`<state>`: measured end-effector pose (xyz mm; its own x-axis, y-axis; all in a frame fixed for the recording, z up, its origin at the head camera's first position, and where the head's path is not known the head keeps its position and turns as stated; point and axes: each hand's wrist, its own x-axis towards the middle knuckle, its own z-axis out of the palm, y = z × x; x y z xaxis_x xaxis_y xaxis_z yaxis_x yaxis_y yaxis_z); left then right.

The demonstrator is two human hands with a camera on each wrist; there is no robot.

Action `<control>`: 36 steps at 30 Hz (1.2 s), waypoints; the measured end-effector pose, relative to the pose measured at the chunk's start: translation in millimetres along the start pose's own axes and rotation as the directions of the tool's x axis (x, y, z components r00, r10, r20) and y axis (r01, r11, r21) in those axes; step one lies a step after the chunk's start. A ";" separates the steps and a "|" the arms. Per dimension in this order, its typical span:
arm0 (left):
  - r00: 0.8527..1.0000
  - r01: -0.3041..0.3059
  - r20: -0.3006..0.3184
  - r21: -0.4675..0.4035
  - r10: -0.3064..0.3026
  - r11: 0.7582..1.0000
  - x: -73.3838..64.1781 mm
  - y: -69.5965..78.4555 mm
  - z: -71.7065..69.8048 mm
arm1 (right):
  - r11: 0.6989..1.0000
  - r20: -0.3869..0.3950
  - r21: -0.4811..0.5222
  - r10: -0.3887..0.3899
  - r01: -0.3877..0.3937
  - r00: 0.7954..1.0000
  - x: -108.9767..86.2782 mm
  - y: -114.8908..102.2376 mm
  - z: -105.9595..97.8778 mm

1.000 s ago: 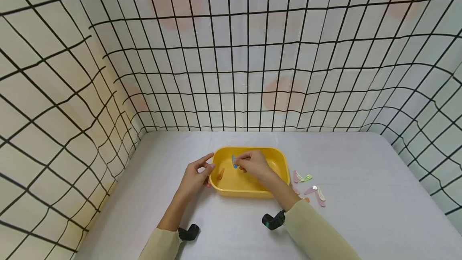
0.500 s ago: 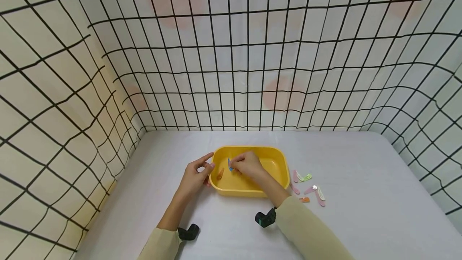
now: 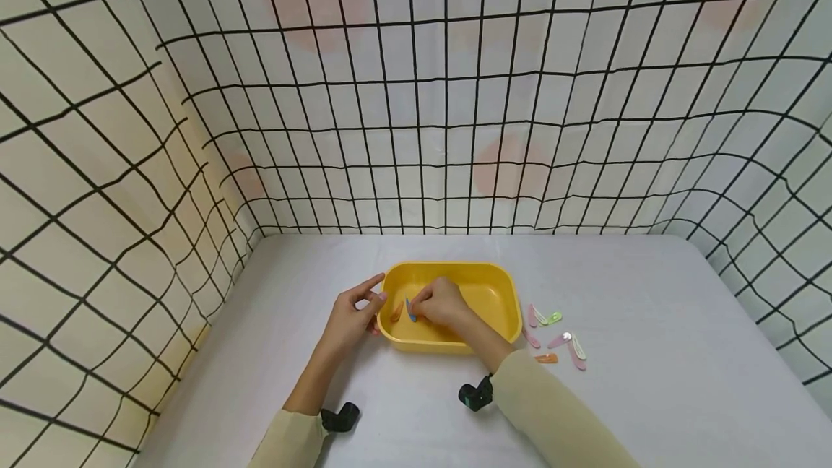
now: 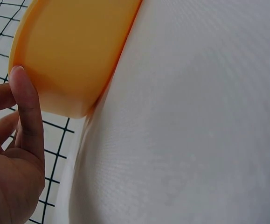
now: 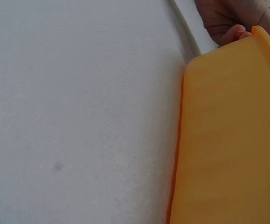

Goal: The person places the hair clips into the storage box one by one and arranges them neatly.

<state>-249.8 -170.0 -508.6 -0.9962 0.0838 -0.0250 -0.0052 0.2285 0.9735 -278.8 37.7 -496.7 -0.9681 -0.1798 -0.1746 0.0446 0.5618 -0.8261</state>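
A yellow tray (image 3: pixel 494 302) sits on the white-covered table. The left hand (image 3: pixel 349 320) holds its left end, thumb and index fingertip at the rim; in the left wrist view the thumb (image 4: pixel 27 100) lies against the outer wall. The right hand (image 3: pixel 443 302) reaches down into the tray and pinches a blue hair clip (image 3: pixel 411 311) at its fingertips, close over the tray floor. Just left of it, an orange hair clip (image 3: pixel 397 311) lies in the tray. The right wrist view shows the tray's outer wall (image 5: pixel 228 130), hiding the right fingers.
Right of the tray lie several loose snap clips: a green clip (image 3: pixel 555 317), pink clips (image 3: pixel 576 360), white clips (image 3: pixel 578 347) and an orange clip (image 3: pixel 547 358). A white cloth with black grid lines (image 3: pixel 416 107) stands around the table's back and sides.
The right hand has moved left and toward the person inside the tray, bringing the blue hair clip down beside the orange one. The left hand has stayed at the tray's end.
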 end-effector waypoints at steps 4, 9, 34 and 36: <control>1.000 -0.004 0.005 -0.009 0.004 1.000 -0.2 1.2 -0.3 | 0.999 -0.002 -0.045 -0.015 0.015 1.000 -0.5 1.3 1.1; 1.000 0.001 0.001 -0.005 -0.001 1.000 -0.2 2.5 0.9 | 0.999 -0.005 -0.042 -0.015 0.015 1.000 -2.5 -1.2 0.7; 1.000 0.012 0.002 -0.008 -0.012 1.000 0.6 1.3 0.5 | 1.000 0.015 0.013 -0.020 0.020 1.000 -8.0 -2.5 -5.4; 1.000 0.014 0.004 -0.008 -0.014 1.000 -0.1 1.1 -0.1 | 1.000 0.017 0.028 -0.015 0.014 1.000 -9.5 -1.6 -7.6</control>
<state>-249.7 -169.9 -507.5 -0.9956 0.0850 -0.0392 -0.0195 0.2216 0.9749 -271.5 44.6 -489.6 -0.9642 -0.2022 -0.1716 0.0376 0.5362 -0.8432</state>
